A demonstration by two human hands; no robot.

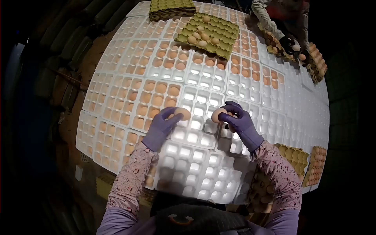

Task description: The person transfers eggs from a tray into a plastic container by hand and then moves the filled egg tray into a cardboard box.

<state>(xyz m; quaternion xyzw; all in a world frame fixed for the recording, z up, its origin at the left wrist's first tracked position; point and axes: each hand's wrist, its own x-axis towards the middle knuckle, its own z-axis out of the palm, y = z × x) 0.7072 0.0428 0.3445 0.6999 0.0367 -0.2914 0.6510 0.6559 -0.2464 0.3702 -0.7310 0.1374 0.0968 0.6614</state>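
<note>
My left hand [158, 129], in a purple glove, is closed round a light brown egg [183, 114]. A second egg [217, 115] sits between the thumb and fingers of my right hand [243, 127], gloved the same way. Something rounded shows under that hand's fingers, but I cannot make out whether it is another egg. Both hands hover over a white foam tray [203, 96] whose square cells hold no eggs. Just left of my left hand, brown eggs [157, 100] fill the cells of a similar tray.
A yellow-green egg carton [223, 35] with several eggs lies ahead, beside a carton stack [172, 9]. At the upper right, another person's gloved hand [288, 45] handles eggs over cartons. More cartons [293, 158] stand at right; one full of eggs [314, 166] lies beside them.
</note>
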